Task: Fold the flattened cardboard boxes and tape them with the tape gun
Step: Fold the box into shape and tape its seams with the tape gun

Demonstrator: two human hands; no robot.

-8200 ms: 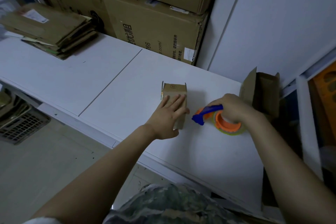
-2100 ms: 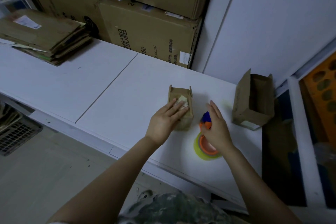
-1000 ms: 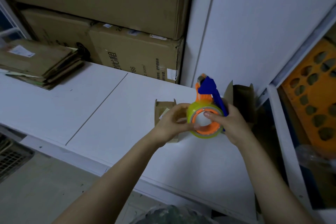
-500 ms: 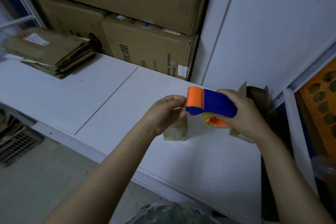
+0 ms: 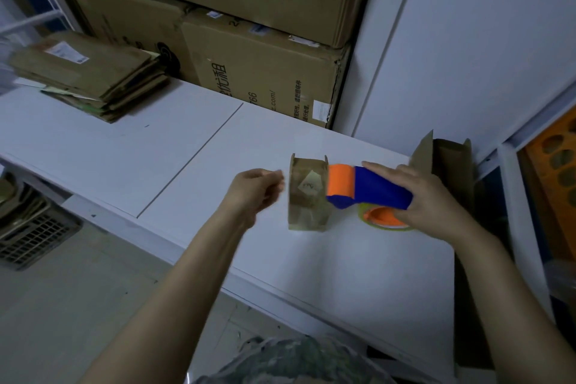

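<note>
The small box (image 5: 307,206) sits between our 2 hands; our right hand (image 5: 433,201) grips the tape gun (image 5: 372,193), while our left hand (image 5: 252,192) is too blurred to tell.

The tape gun (image 5: 369,193) in the right hand (image 5: 433,199) is blue and orange; the small box (image 5: 308,193) beside it is brown.

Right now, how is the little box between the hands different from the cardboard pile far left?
The little box is folded into shape; the cardboard pile lies flat. The little box is one piece; the cardboard pile is many stacked. Both are brown, on the white table.
</note>
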